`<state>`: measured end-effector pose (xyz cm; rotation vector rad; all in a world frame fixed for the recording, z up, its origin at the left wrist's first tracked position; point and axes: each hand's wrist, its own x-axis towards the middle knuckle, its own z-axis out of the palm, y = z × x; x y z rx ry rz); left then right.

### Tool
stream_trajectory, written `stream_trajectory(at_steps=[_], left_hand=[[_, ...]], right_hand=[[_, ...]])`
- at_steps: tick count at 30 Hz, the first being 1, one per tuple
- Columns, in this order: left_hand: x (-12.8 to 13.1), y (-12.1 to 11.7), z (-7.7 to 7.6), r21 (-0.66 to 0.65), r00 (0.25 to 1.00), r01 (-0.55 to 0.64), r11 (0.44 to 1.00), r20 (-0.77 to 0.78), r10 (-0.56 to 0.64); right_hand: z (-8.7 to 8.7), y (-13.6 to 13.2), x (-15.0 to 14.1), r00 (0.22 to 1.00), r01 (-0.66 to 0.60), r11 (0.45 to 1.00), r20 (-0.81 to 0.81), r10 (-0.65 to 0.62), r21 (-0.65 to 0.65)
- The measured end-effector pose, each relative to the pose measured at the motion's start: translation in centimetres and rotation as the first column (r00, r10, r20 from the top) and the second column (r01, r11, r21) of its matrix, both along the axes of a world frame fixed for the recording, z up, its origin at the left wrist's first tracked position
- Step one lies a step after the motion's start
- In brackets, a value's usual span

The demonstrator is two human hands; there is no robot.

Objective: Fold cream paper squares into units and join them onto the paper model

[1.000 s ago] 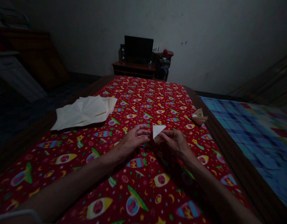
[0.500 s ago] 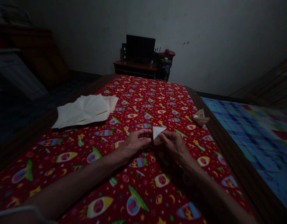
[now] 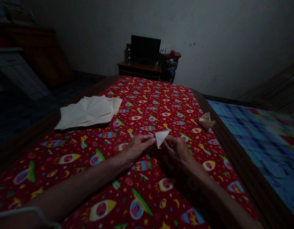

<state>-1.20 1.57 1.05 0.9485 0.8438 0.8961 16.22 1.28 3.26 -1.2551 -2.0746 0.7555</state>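
The left hand (image 3: 137, 147) and right hand (image 3: 179, 150) grasp a folded paper piece (image 3: 161, 138) between their fingertips, over the rocket-print tablecloth (image 3: 128, 197). Its white triangular face points one corner toward the person, longest edge slanting from far right to near left.

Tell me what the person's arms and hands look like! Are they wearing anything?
The left hand and right hand have no gloves. The left forearm and right forearm are bare and long and thin-looking. Near the left elbow there's a pale, whitish band, maybe a sleeve's edge. I can't see rings or a watch, but it's dark.
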Motion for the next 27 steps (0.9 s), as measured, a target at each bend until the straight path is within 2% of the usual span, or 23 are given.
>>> stream_trajectory(at_steps=[4, 8, 11, 15, 21, 24, 27], left_hand=[[-0.2, -0.2, 0.2, 0.005, 0.998, 0.057, 0.998, -0.012, -0.057], [0.0, -0.2, 0.5, 0.048, 0.982, 0.111, 0.993, 0.148, -0.117], [0.1, -0.2, 0.9, 0.060, 0.962, 0.109, 0.992, 0.245, -0.120], [0.1, -0.4, 1.4, 0.068, 0.953, 0.130, 0.989, 0.267, -0.144], [0.1, -0.5, 1.1, 0.083, 0.935, 0.258, 0.963, 0.228, -0.270], [0.1, -0.6, 1.1, 0.019, 0.941, 0.241, 0.970, 0.238, -0.238], [0.1, -0.7, 1.2, -0.040, 0.928, 0.177, 0.983, 0.338, -0.153]], right_hand=[[0.3, -0.3, 0.2, 0.999, -0.025, 0.999, 0.049, 0.023, 0.034], [0.7, -0.1, 0.7, 0.996, -0.030, 0.998, 0.090, 0.025, 0.059], [1.1, 0.2, 0.9, 0.999, 0.019, 0.997, 0.038, -0.022, 0.075], [1.1, 0.3, 1.0, 0.996, 0.084, 0.989, 0.007, -0.086, 0.121], [0.8, -0.2, 1.2, 0.986, -0.056, 0.975, 0.165, 0.020, 0.213], [1.5, -0.6, 0.9, 0.981, -0.116, 0.977, 0.176, 0.084, 0.179], [2.2, -0.7, 0.6, 0.977, -0.157, 0.976, 0.166, 0.132, 0.151]])
